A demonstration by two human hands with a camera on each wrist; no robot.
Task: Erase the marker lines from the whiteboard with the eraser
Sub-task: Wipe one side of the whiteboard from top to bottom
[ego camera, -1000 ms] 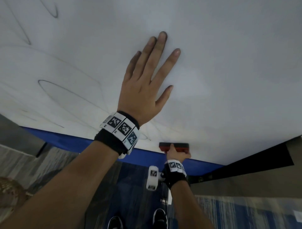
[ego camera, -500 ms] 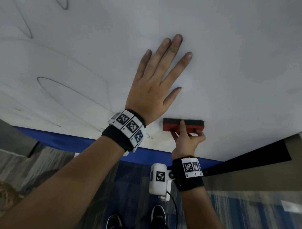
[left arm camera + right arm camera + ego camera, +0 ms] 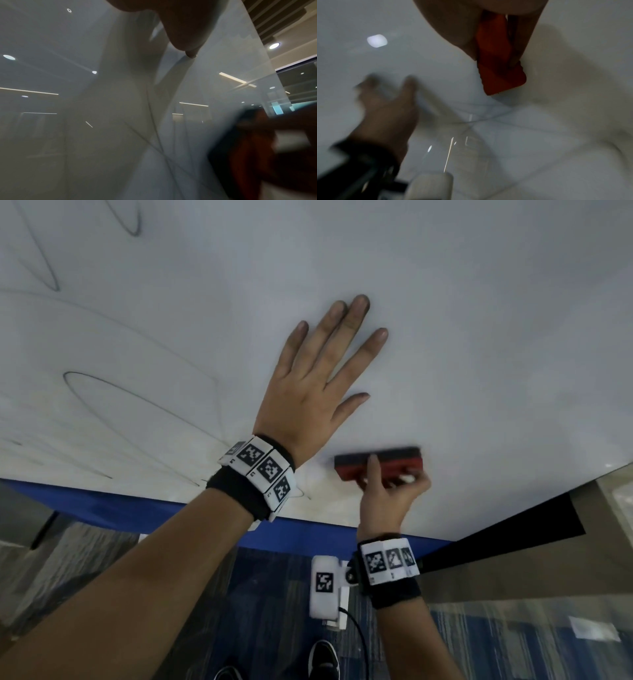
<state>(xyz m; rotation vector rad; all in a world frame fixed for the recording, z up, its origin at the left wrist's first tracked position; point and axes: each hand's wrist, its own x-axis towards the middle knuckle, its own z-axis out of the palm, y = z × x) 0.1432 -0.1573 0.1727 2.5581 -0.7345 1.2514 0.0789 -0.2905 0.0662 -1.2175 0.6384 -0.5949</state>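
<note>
Head view: the eraser (image 3: 378, 463) is pinched in the grip of the right hand (image 3: 390, 494) and pressed against the whiteboard (image 3: 479, 337), near its lower edge. Beside that grip, the left hand (image 3: 308, 392) is laid flat, fingers spread. Wiping appears under way; marker lines (image 3: 137, 402) left of the grip are judged next.

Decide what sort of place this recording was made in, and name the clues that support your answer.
Probably an office or meeting area. A large whiteboard with marker lines fills the view, patterned blue-grey carpet covers the floor, and recessed ceiling lights with glass partitions show behind.
</note>
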